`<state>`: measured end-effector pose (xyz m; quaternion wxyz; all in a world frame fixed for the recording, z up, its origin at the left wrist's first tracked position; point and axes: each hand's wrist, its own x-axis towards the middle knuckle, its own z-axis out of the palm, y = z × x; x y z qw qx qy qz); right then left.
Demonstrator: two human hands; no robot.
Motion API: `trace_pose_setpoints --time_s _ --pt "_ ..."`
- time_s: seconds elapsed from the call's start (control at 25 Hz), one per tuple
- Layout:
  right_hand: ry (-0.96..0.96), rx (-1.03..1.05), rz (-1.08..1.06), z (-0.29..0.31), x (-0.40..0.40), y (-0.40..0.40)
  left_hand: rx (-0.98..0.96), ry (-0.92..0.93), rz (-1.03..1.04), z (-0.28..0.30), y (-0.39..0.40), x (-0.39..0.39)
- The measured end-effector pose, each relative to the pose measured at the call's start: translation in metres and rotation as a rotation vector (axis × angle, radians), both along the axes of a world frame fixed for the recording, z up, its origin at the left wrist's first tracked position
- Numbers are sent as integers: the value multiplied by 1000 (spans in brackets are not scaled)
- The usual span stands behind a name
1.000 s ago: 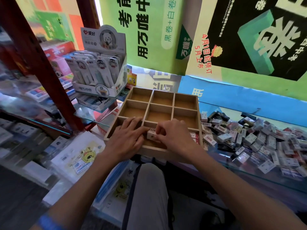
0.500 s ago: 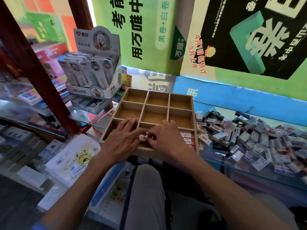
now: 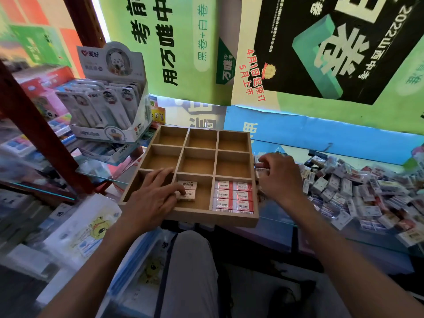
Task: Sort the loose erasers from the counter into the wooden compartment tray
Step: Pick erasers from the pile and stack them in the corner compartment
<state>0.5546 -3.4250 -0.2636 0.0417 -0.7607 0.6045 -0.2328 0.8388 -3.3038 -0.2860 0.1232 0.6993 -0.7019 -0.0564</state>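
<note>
Bare left hand (image 3: 151, 198) rests flat, fingers spread, touching two white paper-sleeved erasers (image 3: 187, 190) in the near middle compartment of the square wooden nine-compartment tray (image 3: 206, 218). Right hand (image 3: 278, 177), fingers curled, reaches the loose eraser pile (image 3: 358, 191) past the tray's right edge; whether it grips one is unclear.

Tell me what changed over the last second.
The right hand left the tray's near middle compartment and moved right to the eraser pile. The two white erasers it helped place now lie uncovered. The left hand stays on them; the red erasers are unchanged.
</note>
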Motion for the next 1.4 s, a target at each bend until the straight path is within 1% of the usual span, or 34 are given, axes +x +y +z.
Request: trace_pose_setpoints --time_s 0.08,0.12,0.16,0.36,0.52,0.6,0.68,0.72,0.76,0.8,0.84,0.88,0.92,1.0,1.08,1.16,1.24,1.36,1.4 --pt "117 217 109 -6 -12 -6 -11 3 6 2 0 -2" --pt "165 277 155 -7 -14 -7 -15 -1 5 2 1 -2" --pt "196 288 183 -8 -15 -9 -15 -7 5 2 1 -3" --pt "237 225 215 -7 -9 -13 -4 -13 15 -1 0 -1" --pt "122 193 251 -8 -14 -14 -18 24 10 -2 1 0" --pt "64 142 278 -7 -18 -12 -26 25 11 -2 1 1" --pt "-63 -17 265 -1 -20 -6 -35 17 11 -2 1 0" --pt "-172 -96 235 6 -18 -1 -39 16 12 -2 1 0" --pt "-320 -119 204 15 -13 5 -45 17 12 -2 0 0" --pt "-489 -61 196 25 -5 11 -55 18 10 -3 0 1" --pt "-628 59 224 34 4 18 -68 18 7 -5 0 2" --pt "-687 189 274 41 16 26 -81 19 3 -6 0 3" --pt "-646 287 331 42 29 35 -91 27 1 -7 0 4" --pt "-459 368 414 36 53 51 -99 63 0 -8 -1 5" --pt "-288 376 442 27 73 60 -106 78 -1 -9 -1 5" --pt "-173 359 452 19 87 63 -118 61 -4 -10 -2 5" --pt "-126 342 464 18 92 61 -132 47 -5 -12 -2 5" --pt "-186 428 514 19 89 58 -153 18 -8 -12 -2 5" --pt "-169 425 528 18 88 58 -153 8 -10 -12 -2 5"
